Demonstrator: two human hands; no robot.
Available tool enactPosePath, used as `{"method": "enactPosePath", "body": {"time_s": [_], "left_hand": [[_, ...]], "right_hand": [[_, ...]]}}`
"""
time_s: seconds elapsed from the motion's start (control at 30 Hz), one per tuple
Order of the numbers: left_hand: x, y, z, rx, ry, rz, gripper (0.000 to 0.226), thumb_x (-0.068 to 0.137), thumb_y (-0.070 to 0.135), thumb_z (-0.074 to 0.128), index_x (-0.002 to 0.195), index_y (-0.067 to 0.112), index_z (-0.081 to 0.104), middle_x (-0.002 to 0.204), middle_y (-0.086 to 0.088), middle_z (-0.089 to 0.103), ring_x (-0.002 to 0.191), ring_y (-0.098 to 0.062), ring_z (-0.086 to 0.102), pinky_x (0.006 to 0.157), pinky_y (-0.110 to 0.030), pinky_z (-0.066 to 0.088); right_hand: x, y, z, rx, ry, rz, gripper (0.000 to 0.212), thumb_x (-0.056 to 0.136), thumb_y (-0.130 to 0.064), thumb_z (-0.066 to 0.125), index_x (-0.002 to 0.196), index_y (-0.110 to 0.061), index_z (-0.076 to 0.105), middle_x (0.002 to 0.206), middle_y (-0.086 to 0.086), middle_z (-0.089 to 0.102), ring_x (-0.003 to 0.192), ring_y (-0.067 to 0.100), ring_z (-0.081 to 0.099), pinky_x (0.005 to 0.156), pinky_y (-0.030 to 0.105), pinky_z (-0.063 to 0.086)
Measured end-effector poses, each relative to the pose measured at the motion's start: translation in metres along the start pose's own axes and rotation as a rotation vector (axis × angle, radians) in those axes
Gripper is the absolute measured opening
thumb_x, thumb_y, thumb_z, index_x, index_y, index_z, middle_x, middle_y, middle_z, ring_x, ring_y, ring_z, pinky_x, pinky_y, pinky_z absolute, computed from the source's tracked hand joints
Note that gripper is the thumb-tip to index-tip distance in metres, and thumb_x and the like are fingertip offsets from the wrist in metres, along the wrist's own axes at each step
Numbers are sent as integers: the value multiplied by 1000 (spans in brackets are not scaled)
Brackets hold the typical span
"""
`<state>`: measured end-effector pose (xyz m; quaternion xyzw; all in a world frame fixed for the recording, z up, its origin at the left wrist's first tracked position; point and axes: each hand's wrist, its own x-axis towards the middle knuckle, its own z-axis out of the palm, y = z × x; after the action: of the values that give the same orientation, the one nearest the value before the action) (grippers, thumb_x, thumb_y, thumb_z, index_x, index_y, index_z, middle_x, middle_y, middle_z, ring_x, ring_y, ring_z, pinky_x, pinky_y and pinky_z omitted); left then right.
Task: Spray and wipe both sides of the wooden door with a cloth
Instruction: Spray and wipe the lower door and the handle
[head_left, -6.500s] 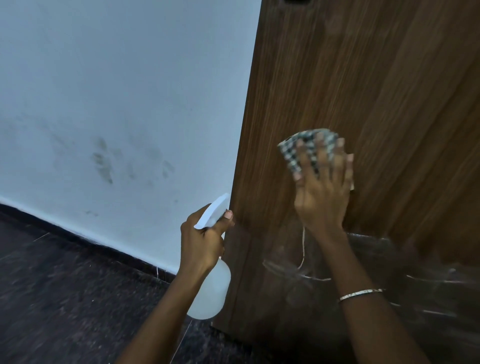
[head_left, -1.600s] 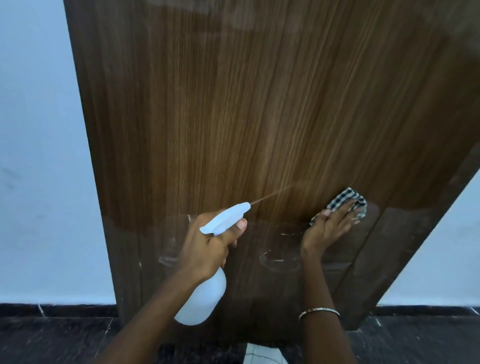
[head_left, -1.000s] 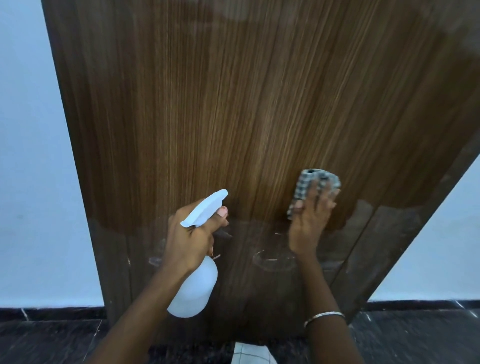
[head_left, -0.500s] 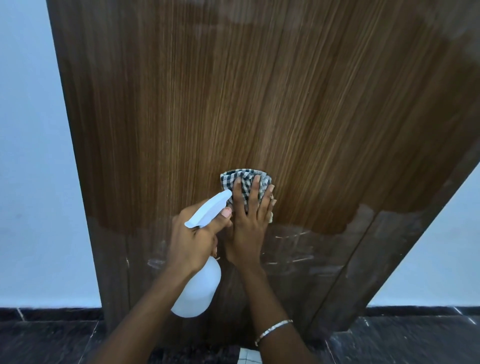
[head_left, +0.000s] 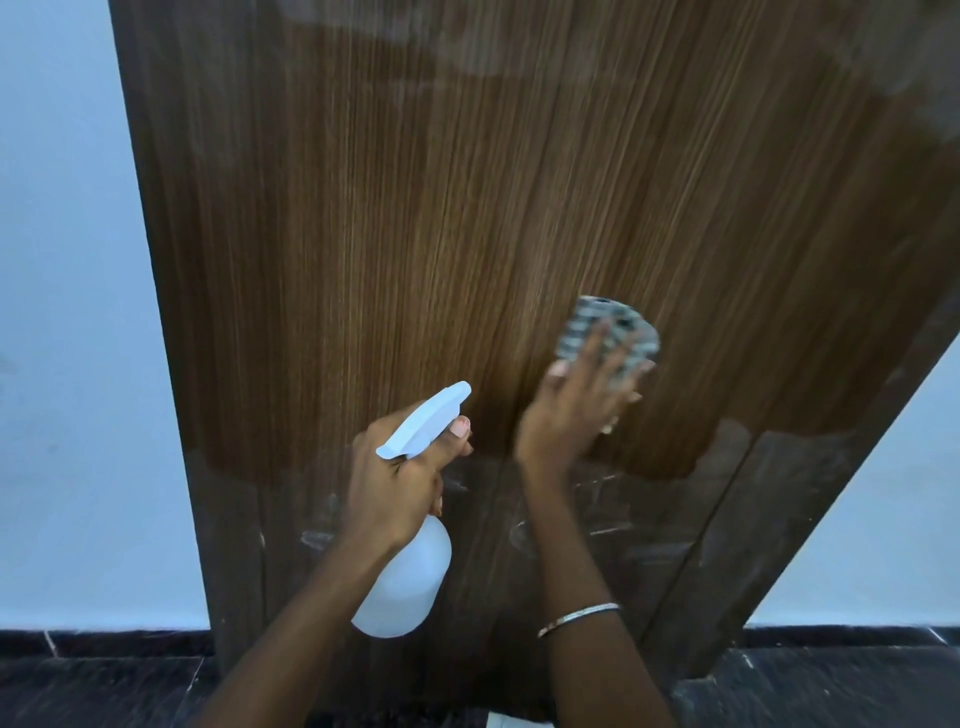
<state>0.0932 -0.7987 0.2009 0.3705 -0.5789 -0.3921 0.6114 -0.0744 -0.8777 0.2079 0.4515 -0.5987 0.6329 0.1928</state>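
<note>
Wiping step: right hand (head_left: 569, 421), fingers (head_left: 592, 353) straight, presses checked cloth (head_left: 615, 319) on wooden door (head_left: 415, 208); left hand (head_left: 395, 483) grips spray bottle (head_left: 402, 592); the streaked lower area likely needs wiping next.

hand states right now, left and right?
Left hand: closed, gripping the white spray bottle by its neck.
Right hand: open, straight fingers pressing the checked cloth against the wooden door.

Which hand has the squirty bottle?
The left hand grips the white spray bottle; the right hand presses the checked cloth flat on the wooden door.
</note>
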Motion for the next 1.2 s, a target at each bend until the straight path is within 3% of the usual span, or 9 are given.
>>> {"method": "enactPosePath", "body": {"time_s": [0.13,0.27,0.37,0.5,0.57,0.77,0.93,1.07,1.2], "left_hand": [[-2,0,5,17,12,-19,40,80,46,66,107,16,71,82,11,74,53,-19,64,45,-20,48],[-5,-4,15,-7,-26,-33,42,77,43,66,106,14,71,82,5,75,50,-16,62,43,-20,45],[-5,-11,25,-23,-83,-43,41,77,45,67,107,16,71,82,5,75,47,-18,59,43,-22,46],[-7,-21,45,9,-183,-83,45,75,50,67,108,19,70,87,5,75,47,-17,60,44,-22,46],[-9,-25,55,17,-213,-107,45,74,50,67,107,19,70,86,4,74,46,-14,60,44,-20,45],[-13,-32,68,18,-233,-197,20,81,40,71,89,22,67,69,1,66,46,-10,58,44,-18,43],[-9,-34,69,24,-260,-150,12,82,39,69,84,27,69,68,5,70,45,-13,59,45,-18,44],[-3,-30,73,3,-245,-106,29,82,40,66,102,19,71,85,4,75,46,-13,61,43,-19,46],[1,-29,75,-29,-238,-91,42,74,46,67,105,18,71,91,2,75,51,-12,64,46,-16,46]], "right_hand": [[-39,-13,14,-191,-195,-429,72,101,-39,63,162,-26,27,172,8,10,158,41,3,126,62,2],[-26,37,-17,-138,-288,-468,59,107,-23,52,161,-27,31,173,2,12,159,34,1,127,56,3],[-10,104,-49,-138,-277,-288,56,109,-30,39,163,-27,24,173,4,6,159,34,-3,128,49,-4],[24,187,-98,-42,-221,180,65,105,-38,33,164,-23,9,172,7,-7,158,33,-12,126,38,-13],[39,202,-111,-1,-167,368,71,101,-37,32,162,-21,1,171,11,-12,157,34,-15,127,46,-11],[34,176,-95,58,-77,517,65,111,-15,34,164,-19,-4,171,6,-18,157,30,-16,127,43,-9],[-21,120,-56,102,-121,366,67,110,-15,40,165,-20,3,170,3,-17,157,30,-18,118,22,-15],[-51,87,-29,30,-253,45,63,110,-34,33,164,-34,1,172,-6,-18,156,27,-24,125,50,-13],[-24,110,-47,49,-323,-41,64,108,-41,30,164,-34,1,171,-5,-18,154,24,-29,123,50,-19]]}}
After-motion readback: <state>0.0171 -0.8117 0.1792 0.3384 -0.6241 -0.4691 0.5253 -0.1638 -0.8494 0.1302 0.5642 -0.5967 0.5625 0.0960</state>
